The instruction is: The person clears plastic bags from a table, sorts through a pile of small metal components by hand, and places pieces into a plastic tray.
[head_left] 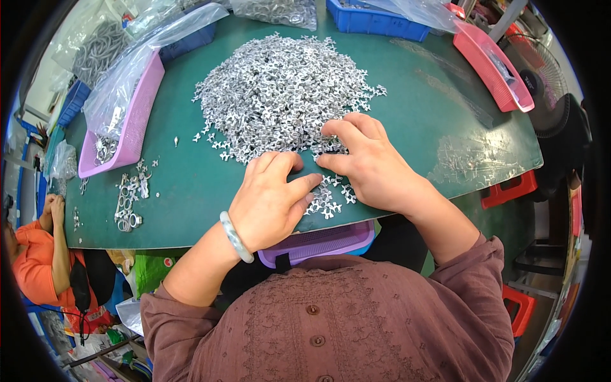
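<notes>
Pile of small silver metal pieces [280, 89] on a green table [407, 108], heaped at the far centre, with a few strays along its left and right margins. The left hand [270, 200], a pale bangle [235, 237] at its wrist, lies at the near edge of the pile, its fingers bent and close together; whether they pinch a piece cannot be told. The right hand [372, 159] reaches the pile's near right edge, thumb and forefinger narrowly apart; any piece beneath the fingertips is hidden. A loose cluster of the same pieces [326, 205] lies between the hands, on the near side. A purple basket [318, 242] sits below the near table edge; a pink basket [490, 70] stands at far right.
</notes>
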### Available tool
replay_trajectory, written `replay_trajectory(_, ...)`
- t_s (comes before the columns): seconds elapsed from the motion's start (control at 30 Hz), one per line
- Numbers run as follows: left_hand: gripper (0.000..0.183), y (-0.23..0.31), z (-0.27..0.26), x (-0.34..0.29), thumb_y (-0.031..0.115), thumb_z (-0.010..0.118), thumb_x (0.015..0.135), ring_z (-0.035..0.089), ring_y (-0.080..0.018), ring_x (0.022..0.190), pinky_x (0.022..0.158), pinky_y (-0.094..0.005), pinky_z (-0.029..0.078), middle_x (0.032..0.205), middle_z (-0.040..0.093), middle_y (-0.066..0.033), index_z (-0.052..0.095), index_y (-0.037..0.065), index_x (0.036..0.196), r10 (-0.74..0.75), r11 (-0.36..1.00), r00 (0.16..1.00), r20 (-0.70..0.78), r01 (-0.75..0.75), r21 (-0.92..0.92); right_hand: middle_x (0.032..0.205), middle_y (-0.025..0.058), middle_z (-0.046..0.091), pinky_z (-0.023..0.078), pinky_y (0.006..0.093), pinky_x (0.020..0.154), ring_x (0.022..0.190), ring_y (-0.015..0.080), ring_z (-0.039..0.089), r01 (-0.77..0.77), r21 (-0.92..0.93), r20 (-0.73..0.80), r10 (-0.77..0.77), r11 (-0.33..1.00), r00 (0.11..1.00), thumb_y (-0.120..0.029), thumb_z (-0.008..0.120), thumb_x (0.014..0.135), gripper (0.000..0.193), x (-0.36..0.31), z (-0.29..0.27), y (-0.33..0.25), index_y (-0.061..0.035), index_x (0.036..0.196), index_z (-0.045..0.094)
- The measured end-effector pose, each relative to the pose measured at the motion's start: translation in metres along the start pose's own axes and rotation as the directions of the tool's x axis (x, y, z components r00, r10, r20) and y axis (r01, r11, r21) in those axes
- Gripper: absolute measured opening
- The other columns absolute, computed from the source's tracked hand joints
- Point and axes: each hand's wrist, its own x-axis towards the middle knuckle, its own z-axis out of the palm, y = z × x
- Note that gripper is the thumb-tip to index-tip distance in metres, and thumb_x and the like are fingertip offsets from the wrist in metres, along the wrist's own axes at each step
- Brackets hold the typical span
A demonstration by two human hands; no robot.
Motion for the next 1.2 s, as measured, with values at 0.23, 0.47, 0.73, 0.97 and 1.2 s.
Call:
replay_trajectory(0.23, 0.027, -0.007, -0.002, -0.002, 0.005, 0.07, 0.079, 0.056, -0.0303, 0.1, 0.091, -0.0407, 0.042, 0.106, 0.059, -0.0118, 0.072, 0.006, 0.106, 0.003, 1.0, 0.998, -0.062, -0.004, -0.018, 0.127, 0.0135, 0.057, 0.038, 0.0482, 0.104, 0.124, 0.0359, 0.047, 0.011, 0.039, 0.019, -0.012, 0.999, 1.0, -0.004, 0.064, 0.073, 0.024, -0.001, -0.006, 0.002, -0.0064, 0.094, 0.076)
replay_trajectory(0.47, 0.026, -0.01, 0.0, 0.002, 0.002, 0.069, 0.078, 0.056, -0.0306, 0.098, 0.089, -0.0412, 0.043, 0.104, 0.059, -0.0119, 0.071, 0.004, 0.104, -0.006, 1.0, 0.993, -0.116, 0.009, 0.022, 0.134, 0.012, 0.053, 0.041, 0.0485, 0.104, 0.124, 0.04, 0.045, -0.031, -0.016, -0.024, 0.03, 0.999, 0.999, 0.003, 0.064, 0.071, 0.033, 0.0, -0.001, 0.003, -0.0078, 0.1, 0.074)
replay_trajectory(0.73, 0.027, -0.01, 0.002, 0.004, 0.001, 0.068, 0.077, 0.056, -0.0306, 0.096, 0.088, -0.0411, 0.044, 0.102, 0.059, -0.012, 0.071, 0.002, 0.103, -0.004, 0.999, 0.993, -0.119, 0.008, 0.038, 0.132, 0.0145, 0.055, 0.036, 0.0491, 0.107, 0.129, 0.0376, 0.044, -0.003, -0.003, 0.017, 0.003, 1.0, 1.0, -0.006, 0.062, 0.076, 0.025, -0.001, -0.005, -0.002, -0.0074, 0.096, 0.077)
replay_trajectory(0.97, 0.026, -0.009, 0.004, 0.005, 0.001, 0.069, 0.076, 0.056, -0.0305, 0.094, 0.086, -0.0412, 0.044, 0.098, 0.059, -0.0115, 0.071, 0.002, 0.101, -0.001, 0.999, 0.993, -0.119, 0.005, 0.033, 0.131, 0.0142, 0.055, 0.037, 0.0491, 0.106, 0.128, 0.0383, 0.044, -0.036, 0.011, 0.004, 0.036, 0.999, 0.999, -0.005, 0.063, 0.076, 0.024, 0.0, -0.001, -0.001, -0.0071, 0.097, 0.076)
replay_trajectory(1.2, 0.023, -0.01, 0.003, 0.002, 0.001, 0.071, 0.075, 0.057, -0.0304, 0.093, 0.085, -0.041, 0.044, 0.097, 0.06, -0.0107, 0.07, 0.002, 0.098, -0.019, 0.999, 0.99, -0.138, 0.023, 0.028, 0.131, 0.0147, 0.055, 0.037, 0.0481, 0.106, 0.126, 0.0373, 0.046, 0.028, -0.019, 0.005, -0.028, 0.999, 1.0, -0.006, 0.063, 0.076, 0.026, 0.003, 0.001, -0.007, -0.0078, 0.098, 0.076)
